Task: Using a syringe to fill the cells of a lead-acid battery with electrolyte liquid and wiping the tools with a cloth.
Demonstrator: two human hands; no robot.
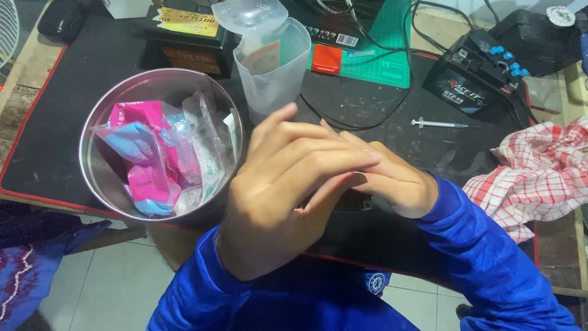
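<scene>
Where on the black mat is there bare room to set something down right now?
Bare mat lies left of the steel bowl. Another free patch sits between the syringe, the checked cloth and the right hand. It is crowded along the far edge: plastic jug, two batteries and cables. The left hand covers the near middle.

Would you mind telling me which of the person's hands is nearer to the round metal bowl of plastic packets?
Left. The left hand lies just beside the metal bowl, at its right rim; the right hand sits farther right, behind the left.
</scene>
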